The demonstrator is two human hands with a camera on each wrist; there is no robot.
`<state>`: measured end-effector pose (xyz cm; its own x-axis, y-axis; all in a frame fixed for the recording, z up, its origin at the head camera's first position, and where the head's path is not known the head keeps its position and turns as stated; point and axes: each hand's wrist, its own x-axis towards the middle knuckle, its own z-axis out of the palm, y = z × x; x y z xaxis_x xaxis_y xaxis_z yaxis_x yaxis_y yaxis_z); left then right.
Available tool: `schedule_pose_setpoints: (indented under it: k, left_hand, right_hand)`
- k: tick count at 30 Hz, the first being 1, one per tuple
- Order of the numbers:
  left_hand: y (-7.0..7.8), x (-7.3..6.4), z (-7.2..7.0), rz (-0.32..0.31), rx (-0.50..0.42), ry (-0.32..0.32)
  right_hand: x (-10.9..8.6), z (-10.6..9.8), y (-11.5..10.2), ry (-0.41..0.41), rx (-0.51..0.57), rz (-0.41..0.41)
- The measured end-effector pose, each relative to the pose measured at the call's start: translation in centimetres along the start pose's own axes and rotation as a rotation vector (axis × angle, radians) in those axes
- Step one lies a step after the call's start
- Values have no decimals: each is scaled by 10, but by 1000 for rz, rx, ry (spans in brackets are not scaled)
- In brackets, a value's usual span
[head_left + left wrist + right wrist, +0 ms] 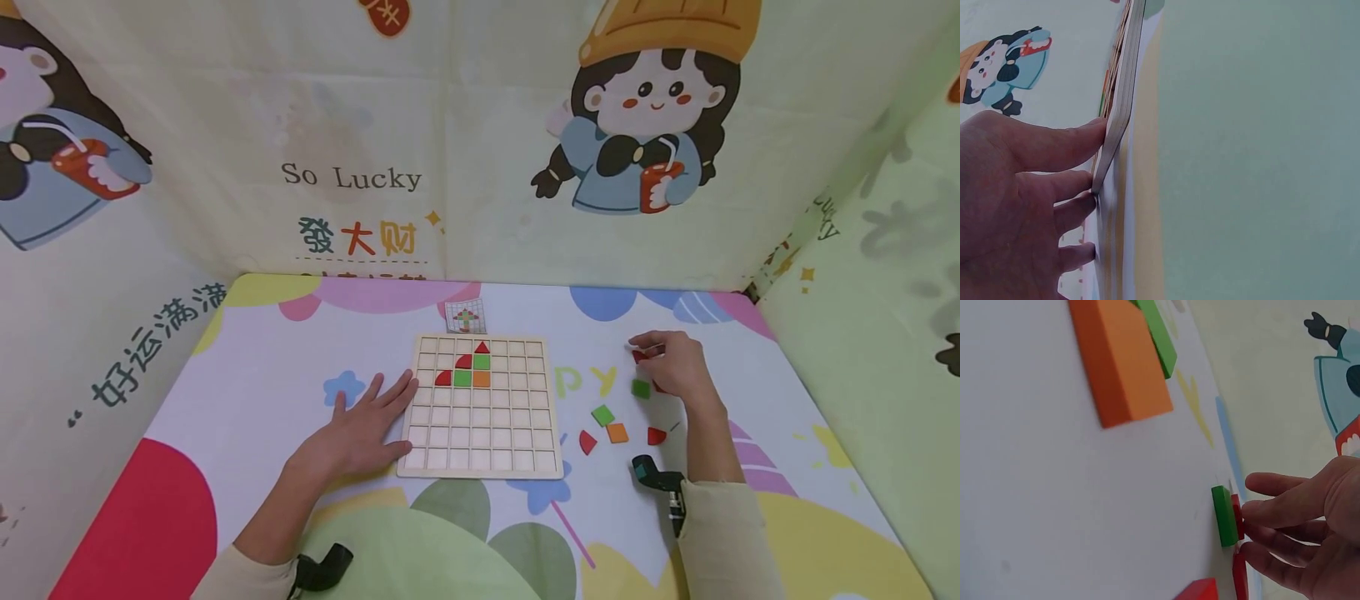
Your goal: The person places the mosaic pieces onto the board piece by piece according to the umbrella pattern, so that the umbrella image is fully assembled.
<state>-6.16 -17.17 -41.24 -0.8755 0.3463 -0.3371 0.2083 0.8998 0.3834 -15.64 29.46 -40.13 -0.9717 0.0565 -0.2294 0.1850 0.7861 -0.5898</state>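
My left hand lies spread at the left edge of a wooden grid board. In the left wrist view its thumb and fingertips touch the board's side. Red, green and orange pieces fill several cells near the board's top, with a red triangle highest. My right hand is over the loose pieces at the right. Its thumb and fingertips are right at a small red piece, behind a green square. Another red piece lies under its lower fingers.
Between board and right hand lie a green square, an orange square and a red rounded piece. Another red piece is nearer the right wrist. A pattern card sits behind the board; a printed cloth wall rises beyond.
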Motion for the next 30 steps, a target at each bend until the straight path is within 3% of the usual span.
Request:
schedule_pose_setpoints:
  k: [12,30]
  left_hand:
    - [2,-3,-2,0,-9,7]
    - [3,-4,-2,-1,-6,9]
  right_hand:
    - [6,5,11,14,-21,28]
    - [10,6,13,21,-52,1]
